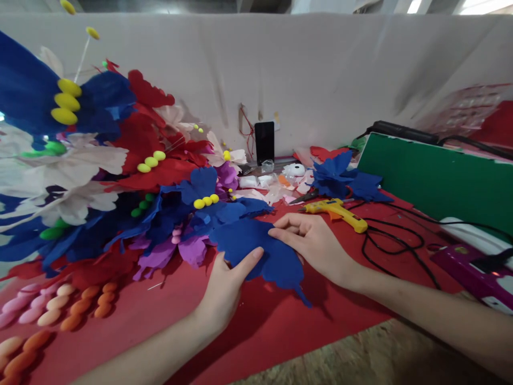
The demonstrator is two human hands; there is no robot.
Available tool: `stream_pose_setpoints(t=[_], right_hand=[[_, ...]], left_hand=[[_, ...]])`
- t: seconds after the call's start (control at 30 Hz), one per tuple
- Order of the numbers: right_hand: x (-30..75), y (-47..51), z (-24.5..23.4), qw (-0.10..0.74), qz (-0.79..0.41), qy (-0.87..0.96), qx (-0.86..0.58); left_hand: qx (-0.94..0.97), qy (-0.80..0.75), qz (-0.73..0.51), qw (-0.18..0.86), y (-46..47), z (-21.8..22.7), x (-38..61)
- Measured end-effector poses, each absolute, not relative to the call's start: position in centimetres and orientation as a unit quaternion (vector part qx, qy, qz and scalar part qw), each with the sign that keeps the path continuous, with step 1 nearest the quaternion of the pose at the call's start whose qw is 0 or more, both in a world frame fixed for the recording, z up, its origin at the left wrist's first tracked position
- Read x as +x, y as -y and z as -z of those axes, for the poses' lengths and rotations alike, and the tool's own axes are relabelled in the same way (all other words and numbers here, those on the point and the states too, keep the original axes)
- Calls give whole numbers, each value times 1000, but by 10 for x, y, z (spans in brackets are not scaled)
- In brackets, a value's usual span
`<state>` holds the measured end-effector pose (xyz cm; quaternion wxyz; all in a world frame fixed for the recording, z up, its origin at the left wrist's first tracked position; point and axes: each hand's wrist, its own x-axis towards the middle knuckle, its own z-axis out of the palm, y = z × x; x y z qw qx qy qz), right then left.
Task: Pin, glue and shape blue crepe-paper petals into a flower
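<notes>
Both hands grip a flat blue butterfly wing with scalloped edges and a thin tail, held just over the red table cover. My left hand has its thumb on top of the wing near the lower left edge, the other fingers hidden beneath. My right hand pinches the wing's upper right part between thumb and curled fingers. Right behind the wing lies a blue butterfly with a body of yellow balls. A yellow glue gun rests beyond my right hand.
Finished butterflies in blue, red and white pile up at left. Pink and orange ball strips lie in front of them. A phone leans on the back wall. Right are black cable loops, a green board and a purple power strip.
</notes>
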<state>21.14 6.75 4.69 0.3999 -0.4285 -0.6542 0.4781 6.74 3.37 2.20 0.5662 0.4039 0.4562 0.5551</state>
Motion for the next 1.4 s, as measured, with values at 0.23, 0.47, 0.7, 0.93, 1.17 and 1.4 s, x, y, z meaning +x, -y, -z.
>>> stream_pose_setpoints(t=[0.23, 0.47, 0.7, 0.93, 1.17, 1.4], right_hand=[[213, -63, -43, 377, -402, 710, -438], [212, -63, -34, 353, -321, 745, -467], [277, -124, -44, 286, -174, 753, -567], [352, -179, -30, 166, -103, 741, -643], [354, -196, -29, 143, -44, 694, -704], [364, -193, -39, 226, 75, 584, -776]], left_hand=[[437, -457, -539, 557, -34, -20, 69], [448, -469, -527, 549, -31, -17, 70], [454, -470, -519, 551, -32, -12, 70], [457, -479, -501, 557, -34, -11, 71], [463, -494, -487, 552, -32, -11, 70], [453, -507, -482, 552, -34, -16, 73]])
